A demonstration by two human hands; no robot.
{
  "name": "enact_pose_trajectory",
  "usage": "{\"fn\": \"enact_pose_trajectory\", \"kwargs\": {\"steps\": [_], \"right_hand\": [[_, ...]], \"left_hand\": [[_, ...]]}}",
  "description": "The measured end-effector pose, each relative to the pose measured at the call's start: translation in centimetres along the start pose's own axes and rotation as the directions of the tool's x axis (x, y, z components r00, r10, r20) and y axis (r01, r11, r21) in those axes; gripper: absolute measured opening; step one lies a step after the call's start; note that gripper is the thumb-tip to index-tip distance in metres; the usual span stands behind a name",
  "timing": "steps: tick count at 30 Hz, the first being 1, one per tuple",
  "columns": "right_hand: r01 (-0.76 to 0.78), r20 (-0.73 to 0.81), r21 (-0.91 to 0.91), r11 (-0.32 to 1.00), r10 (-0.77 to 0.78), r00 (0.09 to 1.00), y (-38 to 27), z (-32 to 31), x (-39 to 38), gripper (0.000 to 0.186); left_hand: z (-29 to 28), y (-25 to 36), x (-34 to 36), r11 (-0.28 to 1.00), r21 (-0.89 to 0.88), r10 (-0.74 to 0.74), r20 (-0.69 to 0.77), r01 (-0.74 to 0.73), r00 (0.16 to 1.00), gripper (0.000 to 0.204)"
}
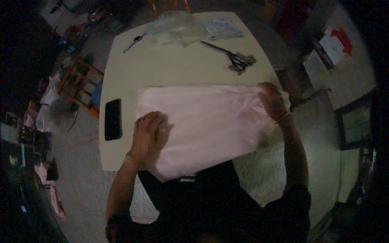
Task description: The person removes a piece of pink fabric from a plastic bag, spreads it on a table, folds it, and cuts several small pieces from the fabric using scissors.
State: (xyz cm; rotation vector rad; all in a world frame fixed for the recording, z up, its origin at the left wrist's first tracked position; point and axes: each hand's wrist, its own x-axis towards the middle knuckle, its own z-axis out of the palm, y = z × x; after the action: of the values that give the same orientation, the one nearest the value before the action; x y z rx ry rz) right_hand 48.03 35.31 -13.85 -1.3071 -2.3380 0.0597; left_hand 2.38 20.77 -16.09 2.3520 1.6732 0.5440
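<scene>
A wide, pale pink folded cloth (pixel 206 121) lies across the near part of the table, its lower edge hanging over the near side toward my body. Shiny creases and a translucent fringe show at its right end; I cannot tell whether plastic film covers it there. My left hand (pixel 150 131) is on the cloth's left side, fingers together and bent against the fabric. At the upper right corner, my right hand (pixel 274 103) has its fingers curled over the cloth's edge, where it bunches. The undersides of both hands are hidden.
On the cream table (pixel 170 60) a black phone-like slab (pixel 113 120) lies at the left. Farther back are black-handled scissors (pixel 239 60), a small dark-headed tool (pixel 133 42), crumpled clear plastic (pixel 174 28) and a pale blue packet (pixel 222 28). A wooden chair (pixel 79 83) stands left.
</scene>
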Motion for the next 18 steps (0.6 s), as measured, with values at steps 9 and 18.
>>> {"fn": "enact_pose_trajectory", "kwargs": {"steps": [9,18], "right_hand": [[-0.047,0.335,-0.117,0.992,0.084,0.938,4.2,-0.5,2.5,0.023],[0.052,0.116,-0.255,0.965,-0.023,0.993,2.2,-3.3,0.7,0.019]], "left_hand": [[0.1,-8.9,7.6,0.971,-0.124,-0.238,-0.435,0.203,0.868,0.036],[-1.0,-11.5,6.8,0.804,-0.546,-0.393,-0.193,0.234,0.899,0.025]]}}
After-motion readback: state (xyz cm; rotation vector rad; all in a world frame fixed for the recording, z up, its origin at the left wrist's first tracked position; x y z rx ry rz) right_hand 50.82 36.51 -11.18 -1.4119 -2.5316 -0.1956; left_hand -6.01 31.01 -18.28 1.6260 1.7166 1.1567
